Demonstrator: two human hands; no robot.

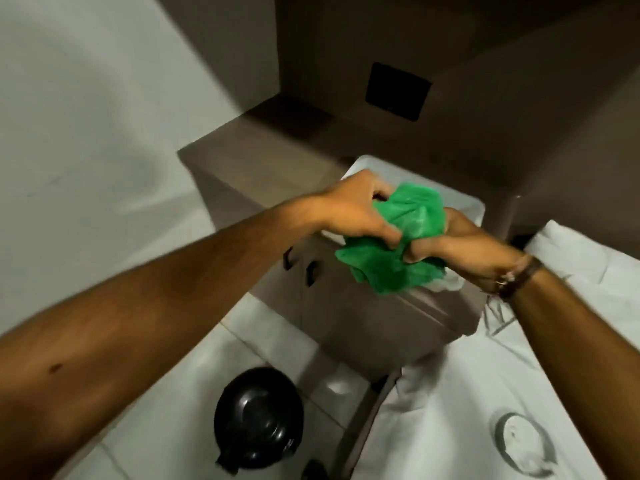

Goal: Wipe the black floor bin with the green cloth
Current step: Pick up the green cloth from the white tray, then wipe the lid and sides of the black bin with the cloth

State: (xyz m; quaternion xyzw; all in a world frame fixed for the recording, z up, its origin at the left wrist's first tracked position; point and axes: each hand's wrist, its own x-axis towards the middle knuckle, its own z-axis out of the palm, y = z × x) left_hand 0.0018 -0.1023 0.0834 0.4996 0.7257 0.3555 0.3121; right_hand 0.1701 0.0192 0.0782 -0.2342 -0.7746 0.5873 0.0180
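brown cabinet (363, 317) — two dark handles | white sink (464, 206) | black wall plate (398, 91)

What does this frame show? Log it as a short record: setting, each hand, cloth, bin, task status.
setting: tiled floor, brown cabinet with a white basin on top
left hand: gripping the green cloth from above
right hand: gripping the same cloth from below; bracelet on the wrist
cloth: bunched between both hands, held over the basin edge
black bin: on the floor below the left forearm, untouched
task status: wiping not yet begun
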